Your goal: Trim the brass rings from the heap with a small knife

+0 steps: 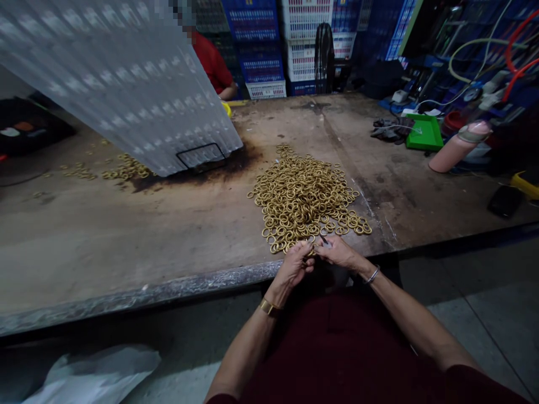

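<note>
A large pile of brass-coloured rings (298, 193) lies on the wooden table (168, 235), close to its front edge. At the near side of the pile, my left hand (298, 262) is closed with finger and thumb pinching a ring. Close against it on the right, my right hand (337, 251) is closed around a small dark pointed tool (324, 240), whose tip shows above the fingers. The two hands nearly meet at the ring. Part of the tool is hidden inside the right hand.
A tall grey slatted panel (122, 84) stands at the back left, with more rings (126, 168) beside its base. Behind it is a person in a red shirt (213, 64). At right are a green tray (425, 132), a pink bottle (458, 147) and hoses.
</note>
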Tool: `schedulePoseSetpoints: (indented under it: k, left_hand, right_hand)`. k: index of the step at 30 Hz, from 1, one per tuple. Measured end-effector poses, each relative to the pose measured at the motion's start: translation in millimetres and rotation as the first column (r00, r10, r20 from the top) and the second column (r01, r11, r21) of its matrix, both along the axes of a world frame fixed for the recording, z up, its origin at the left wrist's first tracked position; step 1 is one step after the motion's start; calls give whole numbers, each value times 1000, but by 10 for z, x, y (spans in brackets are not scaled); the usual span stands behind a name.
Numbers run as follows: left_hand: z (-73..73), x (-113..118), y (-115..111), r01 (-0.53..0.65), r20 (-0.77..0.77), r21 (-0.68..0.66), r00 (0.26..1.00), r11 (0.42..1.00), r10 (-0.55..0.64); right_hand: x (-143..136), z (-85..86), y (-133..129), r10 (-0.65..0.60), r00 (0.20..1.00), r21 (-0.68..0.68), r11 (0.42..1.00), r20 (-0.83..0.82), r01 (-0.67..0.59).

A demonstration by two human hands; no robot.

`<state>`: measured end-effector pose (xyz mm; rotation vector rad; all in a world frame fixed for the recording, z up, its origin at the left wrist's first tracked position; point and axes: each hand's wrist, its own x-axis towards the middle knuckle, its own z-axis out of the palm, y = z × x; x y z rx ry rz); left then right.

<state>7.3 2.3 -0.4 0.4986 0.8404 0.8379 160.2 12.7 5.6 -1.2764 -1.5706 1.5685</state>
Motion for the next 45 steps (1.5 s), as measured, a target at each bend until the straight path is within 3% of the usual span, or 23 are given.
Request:
schedulePoseSetpoints:
  k: [7, 17, 19, 22, 28, 35, 45]
  left_hand:
    - [-48, -42, 16, 24, 131, -145, 991, 989, -4]
    - [-63, -48, 15, 125, 250, -214, 966, 969, -69]
    - [-71, -47, 10, 116, 265, -248, 963, 962, -48]
    - [-73, -35, 15, 68, 279, -293, 960, 954, 17]
    - [-29, 10, 22, -28, 232, -303, 967, 953, 102]
    - [14, 39, 11, -71, 237, -339, 959, 938, 159]
    - [-36, 44, 12, -64, 227, -289, 965, 955, 134]
  right_hand:
    - [-26, 21, -7, -55, 998, 56, 997, 18, 54]
    - [1, -117, 20, -103, 993, 28, 994, -57, 105]
    - [-10, -141, 32, -151, 988, 81, 985, -24, 152]
    - [-32, -170, 21, -225, 972, 262, 944, 59, 203]
    - [-36, -148, -79, -155, 941, 511, 859, 301, -22]
    - [18, -64, -91, -130, 849, 590, 772, 512, -237]
    - [-22, -60, -111, -128, 732, 492, 814, 669, -308]
